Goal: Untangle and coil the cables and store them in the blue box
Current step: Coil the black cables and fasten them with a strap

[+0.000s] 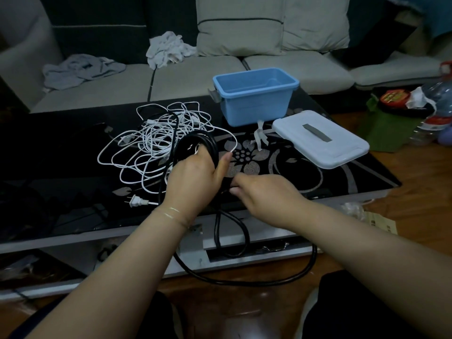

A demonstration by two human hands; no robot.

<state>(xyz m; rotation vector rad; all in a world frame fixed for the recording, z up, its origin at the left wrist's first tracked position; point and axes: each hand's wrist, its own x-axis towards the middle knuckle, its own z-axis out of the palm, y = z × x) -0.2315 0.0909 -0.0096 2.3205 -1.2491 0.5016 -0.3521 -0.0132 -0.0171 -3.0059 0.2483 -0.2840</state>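
Near the front edge of the black glass coffee table (73,148), we hold a coil of black power cable (210,140) with our left hand (193,174), fingers curled through the loops and thumb stretched out to the right. Our right hand (266,192) pinches the same cable just beside the coil; its loose length hangs off the near edge in a wide loop. To the left lies a tangle of white cables (156,140), with a white plug (135,201) near the table's front. Farther back stands the blue box (256,94), open, and to its right the pale lid (320,140) lies flat. Some white ties (259,134) rest between them.
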